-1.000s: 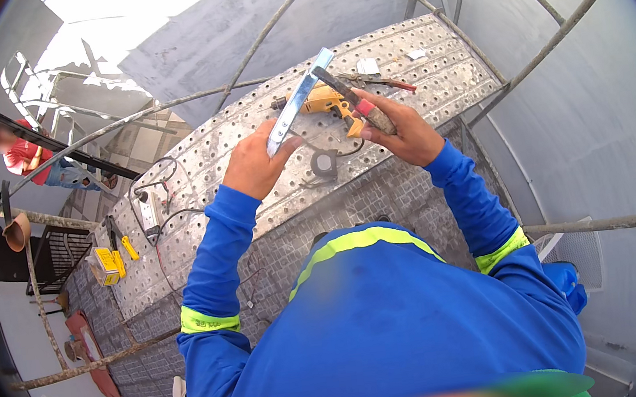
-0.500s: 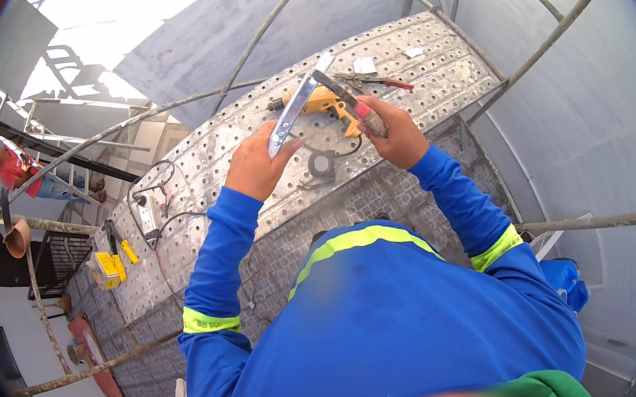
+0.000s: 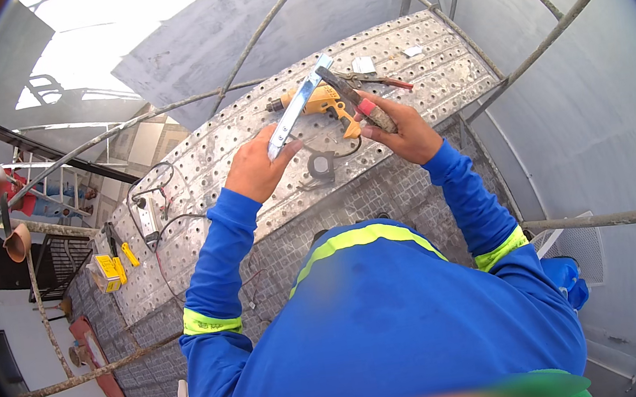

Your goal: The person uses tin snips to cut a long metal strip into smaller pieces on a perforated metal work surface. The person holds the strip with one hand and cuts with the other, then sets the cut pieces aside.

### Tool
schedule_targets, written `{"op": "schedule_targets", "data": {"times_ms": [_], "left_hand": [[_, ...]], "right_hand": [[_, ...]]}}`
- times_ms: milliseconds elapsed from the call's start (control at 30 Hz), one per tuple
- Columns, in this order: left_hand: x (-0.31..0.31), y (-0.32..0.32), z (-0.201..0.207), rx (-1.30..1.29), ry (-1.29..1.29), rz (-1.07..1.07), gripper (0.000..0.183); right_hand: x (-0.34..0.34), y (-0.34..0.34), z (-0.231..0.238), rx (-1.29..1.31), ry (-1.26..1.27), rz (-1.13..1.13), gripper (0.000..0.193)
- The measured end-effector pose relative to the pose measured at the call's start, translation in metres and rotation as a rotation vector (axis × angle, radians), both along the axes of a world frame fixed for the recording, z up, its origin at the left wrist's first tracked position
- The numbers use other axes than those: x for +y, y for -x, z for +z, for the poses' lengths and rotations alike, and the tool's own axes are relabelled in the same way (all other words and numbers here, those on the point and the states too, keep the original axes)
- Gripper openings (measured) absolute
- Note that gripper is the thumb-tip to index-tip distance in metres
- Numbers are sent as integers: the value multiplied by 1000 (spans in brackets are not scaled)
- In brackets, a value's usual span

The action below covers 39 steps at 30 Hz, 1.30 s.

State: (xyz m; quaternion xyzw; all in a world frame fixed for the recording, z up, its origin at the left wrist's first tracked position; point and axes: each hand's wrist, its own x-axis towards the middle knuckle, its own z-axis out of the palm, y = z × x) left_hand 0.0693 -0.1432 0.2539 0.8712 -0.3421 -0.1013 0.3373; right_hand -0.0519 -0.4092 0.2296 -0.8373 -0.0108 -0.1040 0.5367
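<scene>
My left hand (image 3: pixel 256 168) is closed around the lower end of a shiny metal strip (image 3: pixel 294 115) with small holes, tilted up and to the right. My right hand (image 3: pixel 411 134) grips a hand tool with a dark flat shaft, a red band and a worn handle (image 3: pixel 378 116); its exact kind is unclear. The dark end of that tool meets or overlaps the strip near its top; contact cannot be made out. Beneath both lies a yellow power drill (image 3: pixel 318 101) on the perforated metal platform (image 3: pixel 225 138). A grey tape measure (image 3: pixel 321 166) rests nearer to me.
Red-handled pliers (image 3: pixel 391 82) and small white pieces (image 3: pixel 363 65) lie farther right. On the left end are a power strip (image 3: pixel 148 222) with cables and a yellow box (image 3: pixel 106 273). Scaffold pipes (image 3: pixel 267 24) surround the platform. Another person (image 3: pixel 15 190) is at far left.
My right hand has shifted slightly right and down, with the tool's handle lower. My left hand and the strip have barely moved. The person at far left appears lower in view.
</scene>
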Motion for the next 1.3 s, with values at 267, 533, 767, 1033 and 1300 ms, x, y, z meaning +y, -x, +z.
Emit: {"op": "schedule_targets", "data": {"times_ms": [267, 533, 767, 1033, 1300], "left_hand": [[-1, -3, -1, -32, -8, 11, 48], [0, -5, 5, -39, -31, 18, 48], [0, -4, 6, -9, -34, 12, 50], [0, -4, 0, 13, 8, -2, 51], [-4, -2, -12, 38, 1, 35, 47]], "right_hand": [[-4, 1, 0, -41, 95, 38, 63], [-5, 0, -1, -66, 136, 46, 64], [-7, -3, -4, -85, 182, 63, 66], [-9, -6, -6, -28, 190, 50, 65], [-6, -19, -34, -401, 552, -30, 44]]}}
